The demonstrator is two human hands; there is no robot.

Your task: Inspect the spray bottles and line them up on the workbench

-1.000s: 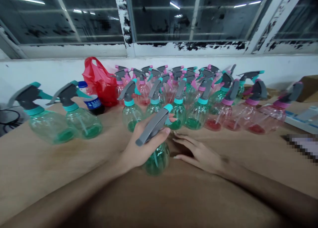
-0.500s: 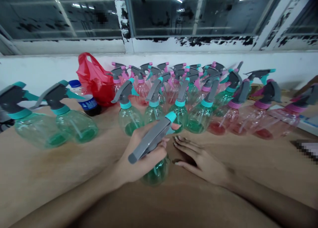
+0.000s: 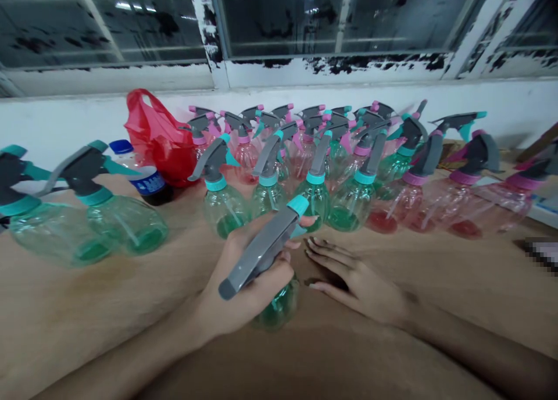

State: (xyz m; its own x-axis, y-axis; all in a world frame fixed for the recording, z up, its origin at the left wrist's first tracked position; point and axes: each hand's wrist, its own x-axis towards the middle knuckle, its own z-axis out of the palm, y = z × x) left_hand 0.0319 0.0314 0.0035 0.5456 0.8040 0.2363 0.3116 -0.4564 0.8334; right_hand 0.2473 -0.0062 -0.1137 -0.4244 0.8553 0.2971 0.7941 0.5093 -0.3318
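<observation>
My left hand [image 3: 248, 272] is wrapped round the neck and trigger of a green spray bottle [image 3: 281, 304] with a grey head and a turquoise nozzle. The nozzle points away from me, up and to the right. Its collar is hidden by my fingers. My right hand [image 3: 353, 278] rests on the wooden table [image 3: 418, 342] just right of that bottle, fingers loosely spread and holding nothing. Beyond both hands stands a row of green spray bottles [image 3: 351, 208], with pink spray bottles [image 3: 468, 208] to their right.
Two more green spray bottles [image 3: 126, 220] stand at the left. Behind them are a dark drink bottle [image 3: 152, 185] with a blue cap and a red plastic bag [image 3: 168, 144]. Many pink and green bottles crowd toward the white wall [image 3: 52, 118]. A blurred pale object [image 3: 543, 252] lies far right.
My view has shifted slightly, so the left-side bottles and red bag appear further left. My left hand keeps its grip on the spray bottle; my right hand stays on the table.
</observation>
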